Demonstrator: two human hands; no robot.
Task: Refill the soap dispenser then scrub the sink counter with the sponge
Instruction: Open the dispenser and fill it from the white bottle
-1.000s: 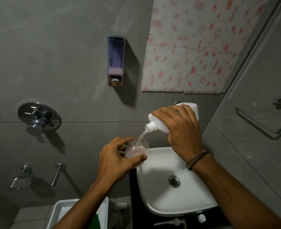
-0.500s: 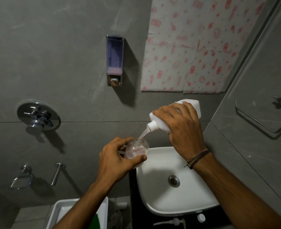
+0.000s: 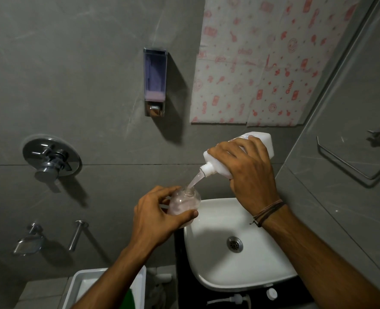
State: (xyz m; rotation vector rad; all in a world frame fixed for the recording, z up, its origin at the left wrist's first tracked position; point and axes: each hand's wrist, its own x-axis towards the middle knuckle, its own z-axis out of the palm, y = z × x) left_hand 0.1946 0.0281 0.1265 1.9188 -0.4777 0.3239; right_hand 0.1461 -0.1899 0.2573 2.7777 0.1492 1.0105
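Note:
My left hand [image 3: 155, 217] grips a clear round soap dispenser bottle [image 3: 184, 202] just left of the white sink basin [image 3: 209, 259]. Its top is off. My right hand [image 3: 249, 172] grips a white refill bottle [image 3: 262, 141], tilted with its nozzle down and to the left. A pale pink stream of soap [image 3: 194, 181] runs from the nozzle into the dispenser's open neck. The pump head [image 3: 233, 299] and a small white cap [image 3: 271, 294] lie on the dark counter [image 3: 180, 286] in front of the basin. A green thing [image 3: 128, 299], partly hidden by my left arm, lies in a white tray.
A wall-mounted soap dispenser [image 3: 155, 81] hangs on the grey tiled wall above. A chrome mixer valve [image 3: 50, 161], a wire soap dish [image 3: 28, 241] and a chrome spout [image 3: 77, 233] sit on the left wall. The white tray [image 3: 81, 284] stands at bottom left. A towel rail [image 3: 349, 166] runs along the right wall.
The refill bottle has tipped a little steeper and its base has risen. Soap keeps flowing into the dispenser. My left hand has hardly moved.

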